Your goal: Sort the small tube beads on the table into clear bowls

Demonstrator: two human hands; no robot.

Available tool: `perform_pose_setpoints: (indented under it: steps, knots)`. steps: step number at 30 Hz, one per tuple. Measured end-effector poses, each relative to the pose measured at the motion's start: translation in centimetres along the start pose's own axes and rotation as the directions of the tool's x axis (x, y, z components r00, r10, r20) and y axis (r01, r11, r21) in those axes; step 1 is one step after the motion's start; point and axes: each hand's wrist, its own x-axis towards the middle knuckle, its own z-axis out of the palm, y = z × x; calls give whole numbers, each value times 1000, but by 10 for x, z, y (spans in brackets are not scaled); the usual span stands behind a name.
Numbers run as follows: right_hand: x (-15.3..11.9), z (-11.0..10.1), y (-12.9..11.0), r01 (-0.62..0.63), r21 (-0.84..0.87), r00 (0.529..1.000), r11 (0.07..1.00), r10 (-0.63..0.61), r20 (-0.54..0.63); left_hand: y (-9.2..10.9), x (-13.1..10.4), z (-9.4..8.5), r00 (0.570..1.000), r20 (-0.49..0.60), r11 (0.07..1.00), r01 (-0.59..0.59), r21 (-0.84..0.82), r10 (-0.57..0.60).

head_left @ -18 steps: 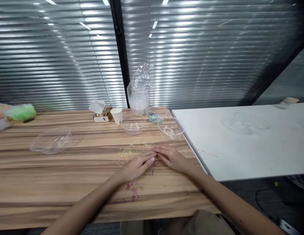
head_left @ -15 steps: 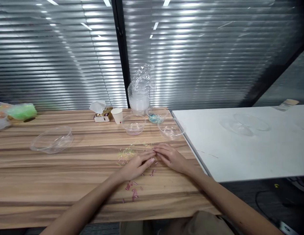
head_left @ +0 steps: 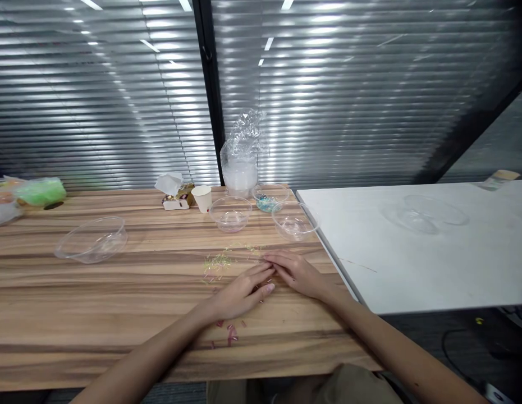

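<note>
My left hand (head_left: 246,289) lies low over the wooden table with its fingers stretched out and thumb apart. Its fingertips meet those of my right hand (head_left: 298,274), whose fingers are also extended, palm down. Anything under the fingers is hidden. Small pink tube-shaped pieces (head_left: 231,335) are scattered below my left hand, and a few more show by its thumb. Just beyond it spreads a loose pile of tiny yellow-green pieces (head_left: 219,261), with some pink ones at its near edge.
Clear plastic bowls stand behind my hands: one (head_left: 230,216), another (head_left: 295,224), and one with blue pieces (head_left: 267,203). A larger clear bowl (head_left: 92,241) sits left. Farther back are a paper cup (head_left: 202,198), tissue box (head_left: 177,202) and wrapped container stack (head_left: 241,174). A white table (head_left: 412,269) adjoins right.
My left hand has slid slightly right and toward me, covering some of the pink pieces. My right hand has barely moved.
</note>
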Motion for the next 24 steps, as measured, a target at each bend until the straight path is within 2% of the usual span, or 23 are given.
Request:
perform_pose_setpoints:
  steps: [6, 12, 15, 24]
  knots:
    - [2, -2, -1, 27, -27, 998, 999, -28, -53, -5, -2, -8, 1000, -12, 998, 26, 48, -26]
    - [2, -2, -1, 33, -25, 998, 999, -34, -47, -12, -10, -8, 992, 122, 989, -8, 147, -10]
    - [2, -2, -1, 34, -22, 998, 999, -35, -47, -11, -10, -8, 989, 147, 985, 3, 173, -28]
    - [2, -1, -2, 61, -17, 995, 998, -62, -73, -11, -5, -7, 987, 160, 994, -19, 110, 1]
